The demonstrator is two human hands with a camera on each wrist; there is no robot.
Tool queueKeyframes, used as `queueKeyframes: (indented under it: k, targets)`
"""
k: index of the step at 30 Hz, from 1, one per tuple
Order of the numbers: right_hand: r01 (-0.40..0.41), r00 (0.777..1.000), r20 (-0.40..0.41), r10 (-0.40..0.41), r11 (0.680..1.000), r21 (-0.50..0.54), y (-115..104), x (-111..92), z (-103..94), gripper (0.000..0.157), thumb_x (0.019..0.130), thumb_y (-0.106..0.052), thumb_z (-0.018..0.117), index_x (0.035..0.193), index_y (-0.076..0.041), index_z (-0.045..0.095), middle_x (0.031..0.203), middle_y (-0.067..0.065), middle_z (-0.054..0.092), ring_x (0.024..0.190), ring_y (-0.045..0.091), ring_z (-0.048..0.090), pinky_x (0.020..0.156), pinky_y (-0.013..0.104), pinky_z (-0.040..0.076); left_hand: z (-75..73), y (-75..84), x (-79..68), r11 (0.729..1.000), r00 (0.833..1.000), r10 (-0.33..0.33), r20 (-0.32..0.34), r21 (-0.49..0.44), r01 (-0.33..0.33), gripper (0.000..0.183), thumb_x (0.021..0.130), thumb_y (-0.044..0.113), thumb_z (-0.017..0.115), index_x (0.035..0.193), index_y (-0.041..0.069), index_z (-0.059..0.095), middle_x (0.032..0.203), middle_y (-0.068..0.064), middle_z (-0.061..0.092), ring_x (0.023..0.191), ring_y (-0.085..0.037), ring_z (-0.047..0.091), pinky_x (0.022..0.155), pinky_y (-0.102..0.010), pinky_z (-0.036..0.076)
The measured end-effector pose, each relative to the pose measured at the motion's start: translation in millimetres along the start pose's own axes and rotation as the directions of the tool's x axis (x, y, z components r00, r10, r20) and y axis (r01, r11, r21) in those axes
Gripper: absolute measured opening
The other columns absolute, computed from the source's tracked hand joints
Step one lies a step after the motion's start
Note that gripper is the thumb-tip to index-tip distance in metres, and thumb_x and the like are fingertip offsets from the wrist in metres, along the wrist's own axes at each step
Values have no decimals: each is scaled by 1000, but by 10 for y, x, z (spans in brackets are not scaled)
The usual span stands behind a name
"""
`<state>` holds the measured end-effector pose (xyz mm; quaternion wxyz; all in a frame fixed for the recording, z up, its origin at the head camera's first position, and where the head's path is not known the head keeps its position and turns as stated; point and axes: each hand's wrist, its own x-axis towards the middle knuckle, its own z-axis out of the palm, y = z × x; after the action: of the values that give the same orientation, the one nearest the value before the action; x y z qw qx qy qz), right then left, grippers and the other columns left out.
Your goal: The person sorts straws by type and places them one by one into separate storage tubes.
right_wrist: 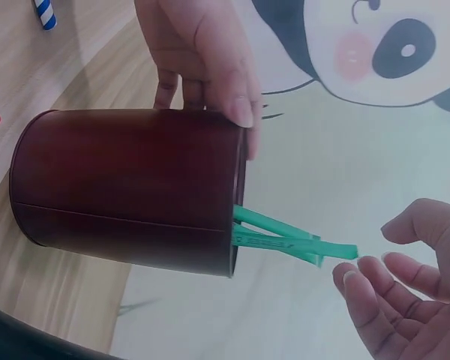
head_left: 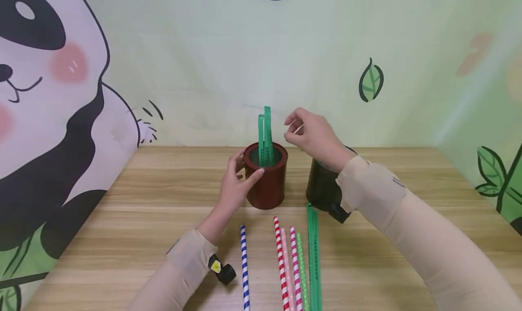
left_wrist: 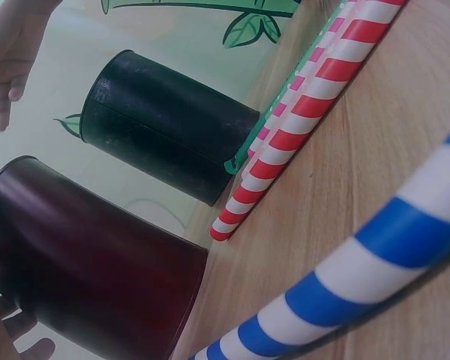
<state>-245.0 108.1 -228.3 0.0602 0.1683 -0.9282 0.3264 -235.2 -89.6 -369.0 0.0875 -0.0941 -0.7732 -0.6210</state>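
A dark red-brown cup stands upright on the wooden table. My left hand holds it from the left side, thumb near the front of the rim. Several flat green wrapped straws stick up out of the cup. To the right of their tops, in the air, is my right hand, fingers loosely bent and holding nothing. The right wrist view shows a gap between its thumb and fingers, just beyond the tips of the green straws.
A black cup stands right of the brown one, partly behind my right forearm. In front lie more green wrapped straws, a blue-striped straw, a red-striped straw, and pink and green patterned straws. A panda-printed backdrop rises behind.
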Motion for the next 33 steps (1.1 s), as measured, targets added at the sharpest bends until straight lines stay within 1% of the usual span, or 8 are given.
queueKeyframes:
  k: [6, 8, 11, 15, 18, 24, 26, 33]
  targets:
    - [-8, 1000, 17, 7, 999, 45, 49, -121, -76, 26, 93, -14, 57, 116, -4, 52, 104, 14, 63, 89, 26, 64, 68, 31, 58, -10, -15, 12, 1000, 1000, 6, 2, -2, -6, 73, 86, 37, 70, 147, 24, 32, 147, -6, 45, 136, -25, 41, 109, -52, 34]
    - [-14, 1000, 20, 13, 998, 56, 76, -164, -87, 26, 92, -14, 58, 116, -4, 53, 103, 14, 63, 87, 25, 64, 67, 31, 58, -14, -18, 19, 1000, 1000, 6, 3, 0, -6, 73, 86, 37, 70, 147, 24, 32, 147, -7, 45, 136, -26, 41, 109, -51, 35]
    - [-24, 999, 32, 22, 997, 67, 124, -239, -85, 26, 92, -14, 58, 116, -4, 53, 103, 14, 63, 81, 24, 64, 68, 33, 58, -14, -17, 21, 1000, 1000, 5, 1, 2, -5, 73, 86, 37, 71, 146, 24, 33, 146, -7, 45, 136, -26, 41, 109, -51, 35]
    - [-24, 999, 45, 20, 997, 73, 208, -346, -37, 26, 92, -13, 58, 115, -4, 54, 101, 14, 63, 74, 24, 64, 68, 36, 58, -7, -17, 11, 1000, 1000, 9, -3, 5, -9, 72, 86, 37, 70, 146, 23, 33, 146, -7, 45, 136, -27, 41, 109, -52, 36]
    - [-7, 999, 47, 3, 997, 78, 275, -415, 12, 25, 91, -12, 59, 114, -3, 55, 98, 15, 64, 72, 25, 63, 64, 33, 57, -2, -8, -2, 1000, 1000, 10, -6, 7, -10, 72, 86, 35, 70, 146, 22, 33, 146, -8, 46, 136, -27, 41, 109, -52, 36]
    - [10, 999, 41, -12, 998, 70, 369, -559, 86, 24, 90, -11, 60, 112, -1, 56, 94, 14, 64, 73, 18, 61, 58, 26, 55, 5, -21, -3, 1000, 1000, 7, -6, 9, -7, 71, 87, 35, 70, 146, 23, 33, 146, -6, 46, 137, -26, 40, 109, -51, 36]
    - [3, 999, 43, -6, 997, 76, 384, -606, 108, 24, 90, -10, 60, 111, -1, 56, 93, 13, 64, 72, 16, 60, 59, 25, 55, 5, -22, -3, 1000, 1000, 9, -5, 9, -9, 71, 87, 35, 70, 146, 24, 32, 146, -6, 46, 137, -26, 40, 109, -51, 35]
    - [-31, 998, 66, 24, 994, 108, 457, -774, 212, 21, 88, -6, 61, 107, 2, 56, 88, 14, 62, 68, 16, 59, 58, 29, 56, -3, -28, -3, 1000, 1000, 15, -6, 1, -15, 72, 86, 36, 71, 146, 23, 33, 146, -7, 46, 137, -27, 41, 109, -53, 35]
